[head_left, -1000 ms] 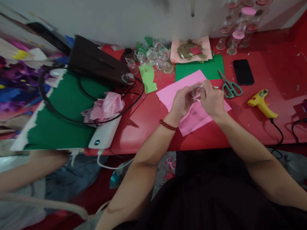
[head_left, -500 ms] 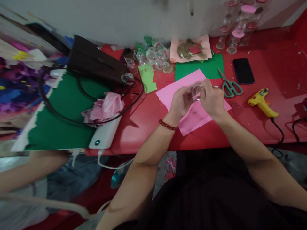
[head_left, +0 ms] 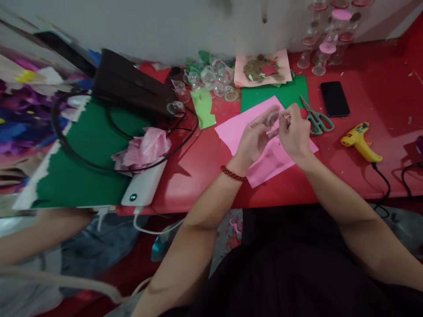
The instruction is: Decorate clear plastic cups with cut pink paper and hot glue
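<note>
A small clear plastic cup (head_left: 272, 118) with a round rim is held up between my two hands, over a pink paper sheet (head_left: 238, 127). My left hand (head_left: 255, 138), a red bead bracelet at its wrist, has its fingers around the cup's left side. Pinched fingers of my right hand (head_left: 295, 134) are at the cup's right edge; the exact contact is partly hidden. Just right of that hand lie green-handled scissors (head_left: 317, 121). Under the pink sheet's far side is a green sheet (head_left: 274, 94).
A yellow glue gun (head_left: 361, 141) and a phone (head_left: 335, 98) lie to the right. Behind are clear plastic cups (head_left: 214, 77), pink paper with brown grains (head_left: 243, 70) and stacked hourglass shapes (head_left: 319, 66). Leftward are a power bank (head_left: 143, 182), a black cable and another person's arm (head_left: 49, 233).
Both hands have shifted slightly with the cup, which sits a little farther from me. The left fingers are more stretched out, and the right fingers have moved towards the cup's edge.
</note>
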Demonstrator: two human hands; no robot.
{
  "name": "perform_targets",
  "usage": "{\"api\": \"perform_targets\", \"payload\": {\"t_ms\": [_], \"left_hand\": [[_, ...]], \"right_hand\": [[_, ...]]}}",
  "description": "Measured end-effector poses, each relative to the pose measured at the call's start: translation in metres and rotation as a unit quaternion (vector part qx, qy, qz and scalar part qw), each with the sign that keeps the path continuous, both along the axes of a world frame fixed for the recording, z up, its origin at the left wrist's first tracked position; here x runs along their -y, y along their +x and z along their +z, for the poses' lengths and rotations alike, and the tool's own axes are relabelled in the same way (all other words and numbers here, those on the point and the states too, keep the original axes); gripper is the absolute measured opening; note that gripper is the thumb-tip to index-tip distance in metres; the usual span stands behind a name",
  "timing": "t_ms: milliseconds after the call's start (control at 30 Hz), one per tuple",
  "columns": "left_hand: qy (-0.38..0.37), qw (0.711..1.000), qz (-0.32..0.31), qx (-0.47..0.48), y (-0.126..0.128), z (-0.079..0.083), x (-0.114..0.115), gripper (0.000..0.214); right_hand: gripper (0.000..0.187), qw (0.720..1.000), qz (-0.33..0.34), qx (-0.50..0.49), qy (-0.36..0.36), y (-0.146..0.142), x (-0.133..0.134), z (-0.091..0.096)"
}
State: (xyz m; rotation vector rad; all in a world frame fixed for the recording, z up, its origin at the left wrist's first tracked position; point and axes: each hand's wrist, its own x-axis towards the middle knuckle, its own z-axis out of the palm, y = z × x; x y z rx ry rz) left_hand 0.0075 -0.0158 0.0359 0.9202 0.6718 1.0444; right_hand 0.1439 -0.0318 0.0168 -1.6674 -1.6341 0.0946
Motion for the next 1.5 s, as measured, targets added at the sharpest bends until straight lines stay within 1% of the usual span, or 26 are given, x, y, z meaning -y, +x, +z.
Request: {"api": "perform_targets", "payload": {"t_ms": [67, 133, 200, 233, 300, 367, 400, 467, 533, 633, 767, 967, 1133, 1267, 1500], "left_hand": [[0.032, 0.999, -0.031, 0.020, -0.001, -0.003, -0.002, 0.034], [0.065, 0.996, -0.062, 0.025, -0.004, -0.010, -0.007, 0.041], [0.097, 0.992, -0.076, 0.019, -0.007, -0.015, -0.014, 0.051], [0.115, 0.990, -0.075, 0.013, -0.009, -0.018, -0.018, 0.054], [0.145, 0.987, -0.071, 0.001, -0.014, -0.019, -0.024, 0.058], [0.154, 0.985, -0.080, -0.013, -0.018, -0.017, -0.027, 0.059], [0.148, 0.985, -0.091, -0.018, -0.020, -0.015, -0.027, 0.059], [0.125, 0.985, -0.114, -0.021, -0.024, -0.012, -0.025, 0.059], [0.101, 0.985, -0.138, -0.017, -0.026, -0.008, -0.022, 0.059], [0.081, 0.981, -0.175, -0.015, -0.028, -0.004, -0.020, 0.054], [0.057, 0.976, -0.210, -0.027, -0.029, -0.003, -0.020, 0.049], [0.038, 0.973, -0.222, -0.045, -0.028, -0.006, -0.021, 0.043], [0.039, 0.973, -0.218, -0.068, -0.028, -0.006, -0.020, 0.045], [0.033, 0.973, -0.218, -0.067, -0.029, -0.004, -0.019, 0.047], [0.022, 0.971, -0.222, -0.081, -0.030, -0.003, -0.020, 0.049]], "right_hand": [[0.026, 0.997, 0.009, -0.081, 0.017, 0.002, -0.003, -0.004], [0.026, 0.986, 0.026, -0.166, 0.024, 0.002, -0.005, -0.006], [0.028, 0.975, 0.048, -0.216, 0.027, 0.001, -0.004, -0.005], [0.030, 0.974, 0.054, -0.219, 0.033, 0.001, -0.004, -0.003], [0.032, 0.978, 0.053, -0.194, 0.061, 0.003, -0.003, 0.003], [0.032, 0.980, 0.053, -0.165, 0.095, 0.005, -0.003, 0.008], [0.031, 0.980, 0.061, -0.159, 0.105, 0.006, -0.003, 0.010], [0.028, 0.976, 0.097, -0.164, 0.104, 0.008, -0.005, 0.013], [0.020, 0.969, 0.138, -0.183, 0.088, 0.009, -0.006, 0.014], [0.003, 0.956, 0.169, -0.225, 0.080, 0.011, -0.006, 0.016], [0.021, 0.951, 0.166, -0.254, 0.068, 0.009, -0.002, 0.021], [0.035, 0.952, 0.122, -0.279, 0.040, 0.002, 0.000, 0.021], [0.041, 0.940, 0.115, -0.321, 0.013, 0.001, -0.002, 0.018], [0.042, 0.928, 0.116, -0.354, -0.019, 0.002, -0.004, 0.017], [0.043, 0.919, 0.119, -0.372, -0.062, 0.003, -0.006, 0.016]]}}
